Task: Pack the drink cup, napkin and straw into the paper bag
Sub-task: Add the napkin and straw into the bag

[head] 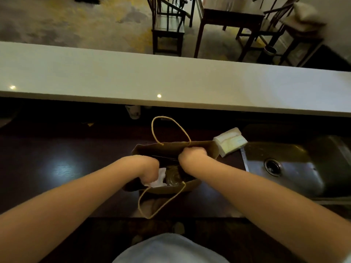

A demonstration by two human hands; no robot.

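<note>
A brown paper bag (210, 147) with twine handles stands open on the dark counter in front of me. Inside it I see the clear lid of the drink cup (172, 177). My left hand (149, 170) reaches down into the bag's left side, closed on a white napkin (160, 179) that lies beside the cup. My right hand (192, 153) grips the bag's far rim near the handle, holding the mouth apart. No straw is visible.
A pack of white napkins (230, 141) lies right of the bag. A steel sink (284, 168) with a drain sits at the right. A raised pale counter ledge (171, 80) runs across behind, with a pale cup (133, 112) under it.
</note>
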